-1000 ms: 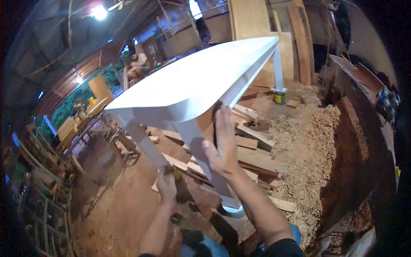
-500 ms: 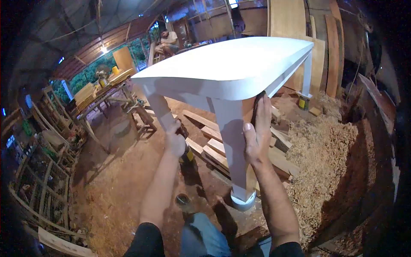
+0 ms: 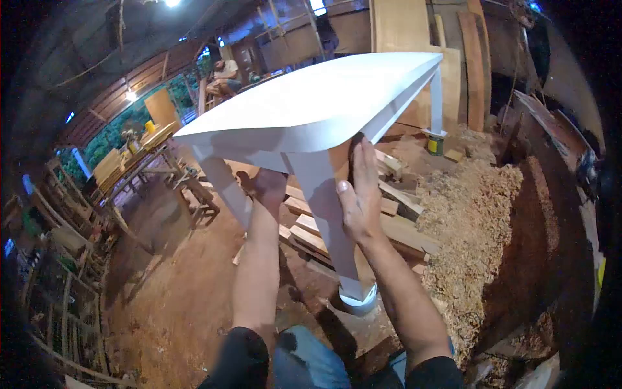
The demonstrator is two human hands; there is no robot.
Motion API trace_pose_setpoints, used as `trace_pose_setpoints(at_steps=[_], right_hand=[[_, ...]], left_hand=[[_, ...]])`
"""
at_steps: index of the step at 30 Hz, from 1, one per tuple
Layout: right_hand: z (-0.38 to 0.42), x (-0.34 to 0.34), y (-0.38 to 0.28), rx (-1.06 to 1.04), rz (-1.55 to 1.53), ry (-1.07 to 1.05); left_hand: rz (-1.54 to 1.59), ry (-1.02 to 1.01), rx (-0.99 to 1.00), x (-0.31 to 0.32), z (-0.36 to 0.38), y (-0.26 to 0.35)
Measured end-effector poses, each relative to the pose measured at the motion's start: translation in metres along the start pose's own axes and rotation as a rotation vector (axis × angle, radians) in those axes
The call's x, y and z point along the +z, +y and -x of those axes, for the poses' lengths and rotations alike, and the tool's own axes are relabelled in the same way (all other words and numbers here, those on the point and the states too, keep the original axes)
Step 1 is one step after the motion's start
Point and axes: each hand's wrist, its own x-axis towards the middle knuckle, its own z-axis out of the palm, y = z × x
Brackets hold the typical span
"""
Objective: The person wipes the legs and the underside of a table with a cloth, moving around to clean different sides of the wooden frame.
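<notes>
A white table (image 3: 304, 91) with a rounded corner stands before me. My right hand (image 3: 363, 194) lies along the outer side of its near leg (image 3: 324, 207), just under the tabletop, fingers stretched upward and thumb apart. A dark pad (image 3: 356, 144) shows between those fingers and the leg; most of it is covered. My left hand (image 3: 265, 185) reaches beneath the table's front edge, left of the near leg, its fingers apart and partly in shadow. The near leg's foot rests in a round white-and-blue holder (image 3: 358, 301).
Wooden boards (image 3: 311, 236) lie on the dirt floor under the table. Wood shavings (image 3: 463, 220) are heaped at the right. A can (image 3: 435, 142) supports the far right leg. A workbench (image 3: 139, 155) stands at the left; a person (image 3: 225, 79) sits at the back.
My left hand has moved up to beneath the table's front edge. My right hand stays against the near leg with the dark pad. The whole view has shifted, putting the table further left.
</notes>
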Motion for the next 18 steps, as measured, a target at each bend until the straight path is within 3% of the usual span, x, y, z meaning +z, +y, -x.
trace_pose_setpoints(at_steps=[2, 5, 7, 11, 14, 18], right_hand=[[0.0, -0.002, -0.001, 0.009, -0.007, -0.009], [-0.009, -0.002, -0.004, 0.006, 0.006, -0.008], [-0.018, 0.0, 0.0, -0.016, 0.016, 0.004], [0.03, -0.005, 0.009, 0.031, 0.041, -0.06], [0.123, -0.001, 0.03, 0.305, 0.006, -0.086], [0.122, -0.002, 0.019, 0.489, -0.044, -0.072]], left_hand=[[-0.031, 0.031, 0.021, -0.044, -0.011, 0.001], [-0.079, 0.415, 0.042, -0.012, -0.013, -0.006], [-0.372, 0.222, 0.088, -0.01, -0.013, -0.008], [-0.539, 0.237, 0.172, -0.015, -0.014, -0.005], [-0.655, 0.255, 0.232, -0.018, -0.012, -0.002], [-0.842, 0.26, 0.326, -0.026, -0.011, 0.0]])
